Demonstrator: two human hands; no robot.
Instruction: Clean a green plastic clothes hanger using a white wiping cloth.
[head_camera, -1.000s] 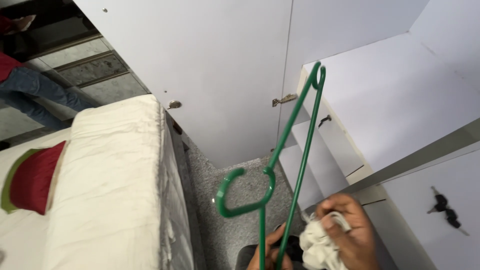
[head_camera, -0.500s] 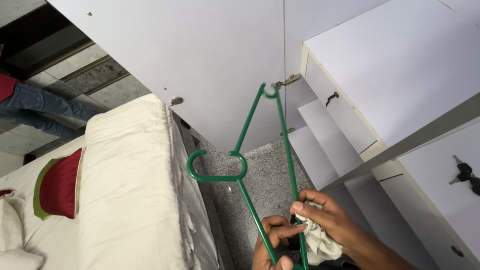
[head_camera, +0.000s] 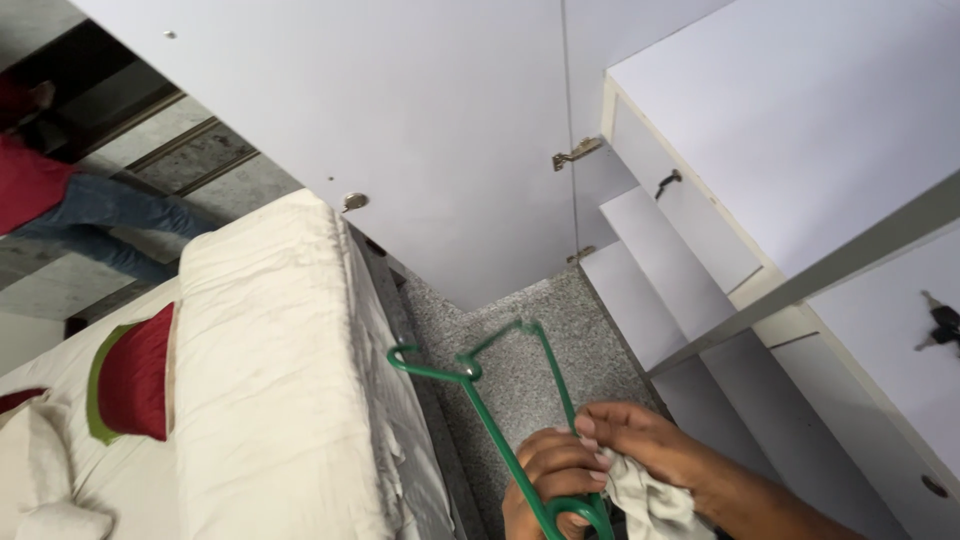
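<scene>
A green plastic hanger (head_camera: 497, 425) slants up to the left from the bottom of the view, its hook close to the bed edge. My left hand (head_camera: 545, 485) is closed around its lower bar. My right hand (head_camera: 655, 450) grips a crumpled off-white cloth (head_camera: 640, 498) beside the hanger's bar. Both hands are low in the frame, over the speckled grey floor (head_camera: 510, 320).
A bed with a cream cover (head_camera: 270, 380) and a red pillow (head_camera: 135, 375) fills the left. A white wardrobe door (head_camera: 400, 130) and open white shelves (head_camera: 680, 240) stand ahead and to the right. Another person in jeans (head_camera: 70, 200) is at the far left.
The hanger has dropped lower and tilted further to the left. Both hands have come closer together around the cloth.
</scene>
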